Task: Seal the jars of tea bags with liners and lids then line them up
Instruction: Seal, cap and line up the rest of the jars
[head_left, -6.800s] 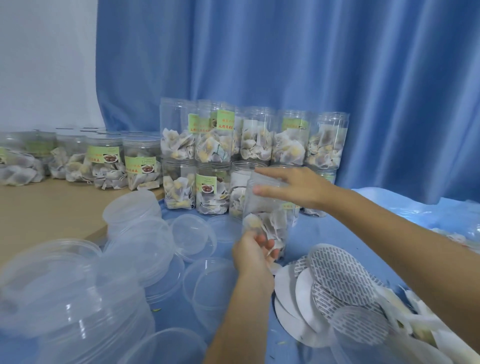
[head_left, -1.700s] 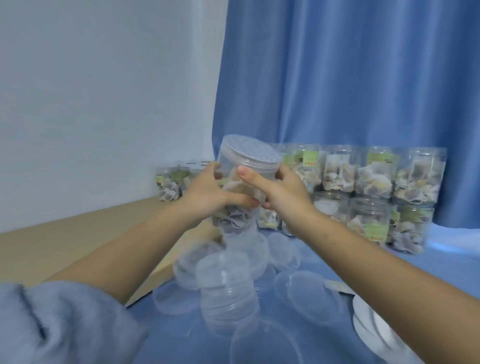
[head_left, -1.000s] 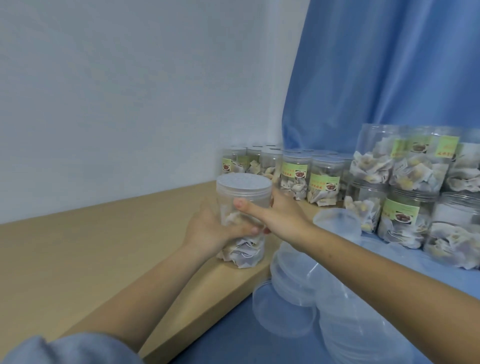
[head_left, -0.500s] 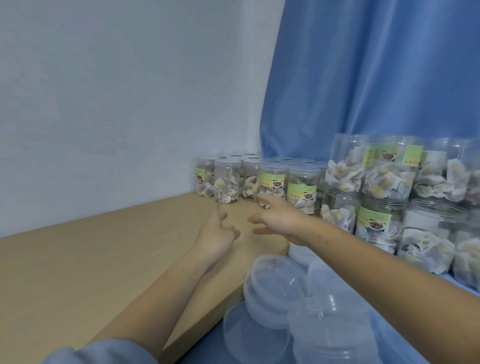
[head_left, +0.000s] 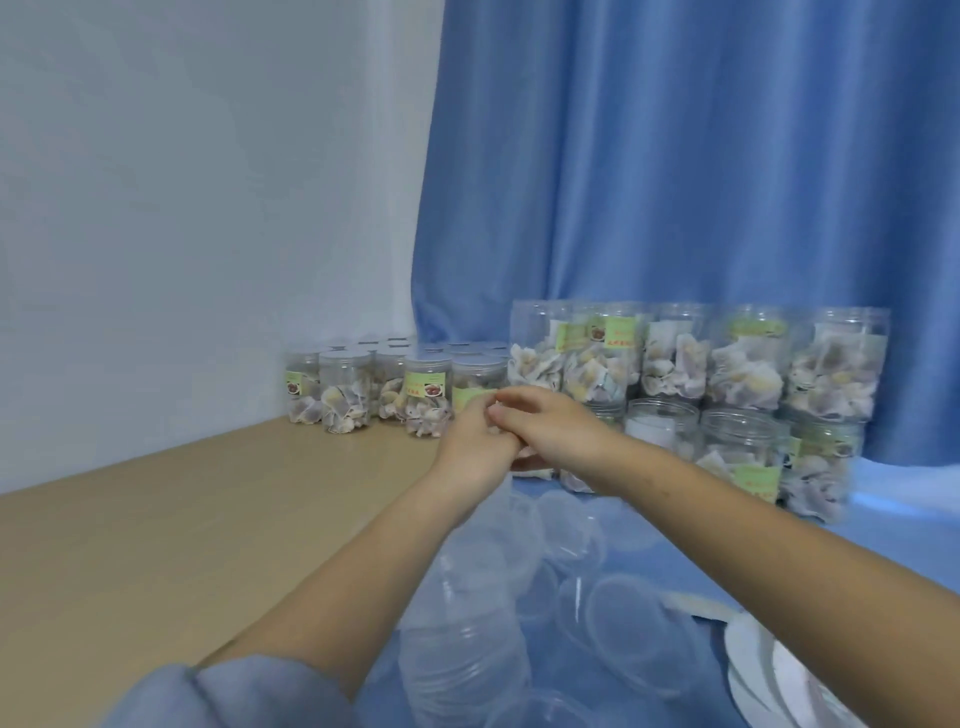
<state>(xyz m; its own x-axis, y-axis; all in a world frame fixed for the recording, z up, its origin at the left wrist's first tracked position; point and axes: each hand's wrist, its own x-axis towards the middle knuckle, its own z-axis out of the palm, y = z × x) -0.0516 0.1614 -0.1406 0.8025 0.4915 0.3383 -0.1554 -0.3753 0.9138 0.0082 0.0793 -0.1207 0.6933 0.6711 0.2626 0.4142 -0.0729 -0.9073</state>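
Against the blue curtain (head_left: 701, 208), my left hand (head_left: 475, 441) and right hand (head_left: 550, 431) met empty, fingers loose, while sealed jars (head_left: 395, 395) stood at the bench's (head_left: 182, 519) far corner; next I should lift an unsealed jar (head_left: 660, 426) upright, steadily.

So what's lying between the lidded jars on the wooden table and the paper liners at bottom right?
Head view: loose clear lids on the blue cloth, crossed by both forearms.
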